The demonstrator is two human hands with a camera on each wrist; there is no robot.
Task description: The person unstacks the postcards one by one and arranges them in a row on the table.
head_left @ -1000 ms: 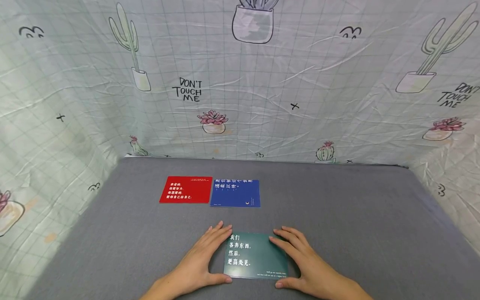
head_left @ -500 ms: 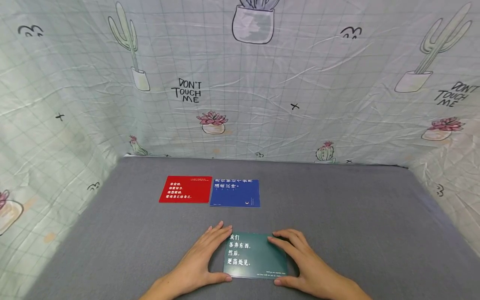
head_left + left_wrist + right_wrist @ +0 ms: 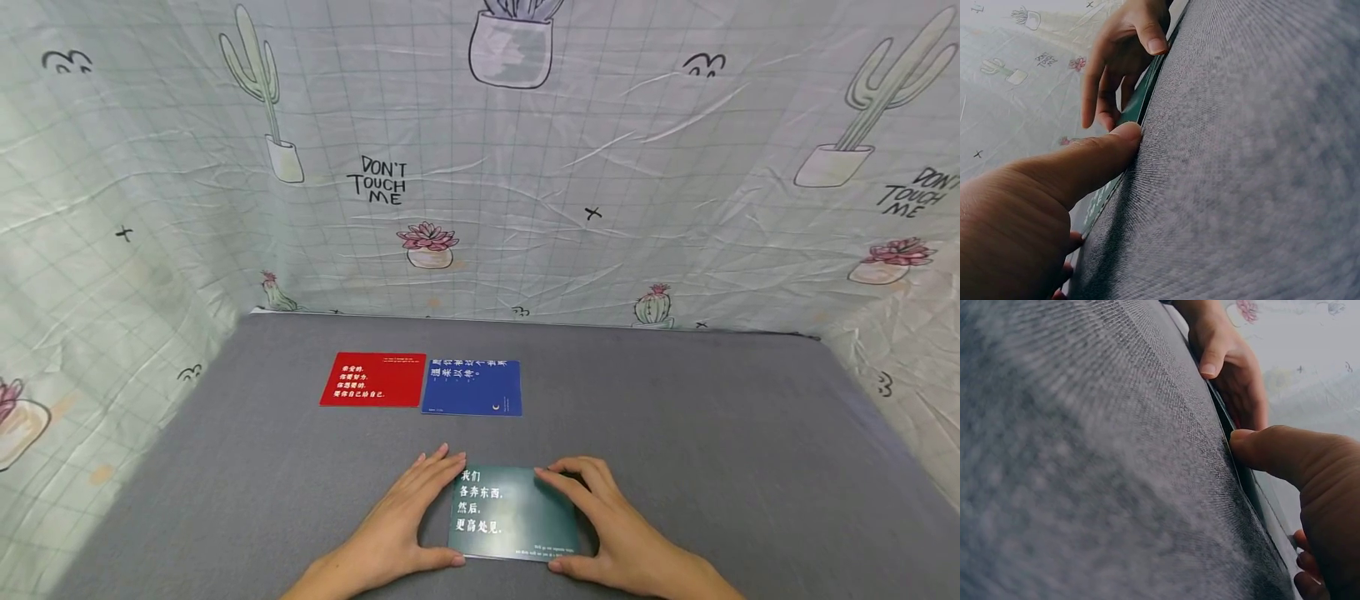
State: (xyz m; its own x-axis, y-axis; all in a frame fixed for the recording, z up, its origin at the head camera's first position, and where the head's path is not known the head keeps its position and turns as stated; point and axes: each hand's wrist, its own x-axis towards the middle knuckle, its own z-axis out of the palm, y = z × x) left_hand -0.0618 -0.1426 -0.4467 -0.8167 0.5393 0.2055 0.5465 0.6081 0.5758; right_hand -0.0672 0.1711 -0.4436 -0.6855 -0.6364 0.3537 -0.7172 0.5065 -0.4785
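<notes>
A green card [image 3: 513,512] with white Chinese writing lies near the front of the grey cloth surface. My left hand [image 3: 393,525] holds its left end, thumb at the near edge and fingertips by the far corner. From the other side my right hand [image 3: 611,521] grips the right end, its thumb on the near edge and its index finger bent to the far edge. Both wrist views show the thumbs against the card's thin near edge. Farther back, a red card [image 3: 375,379] and a blue card [image 3: 472,387] lie side by side, untouched.
The grey cloth [image 3: 675,417] spreads around the cards. A pale checked curtain [image 3: 510,167] printed with cacti hangs at the back and along both sides.
My right index finger has bent closer to the card's far edge, and the card's right end looks slightly tilted. My left hand stays in place.
</notes>
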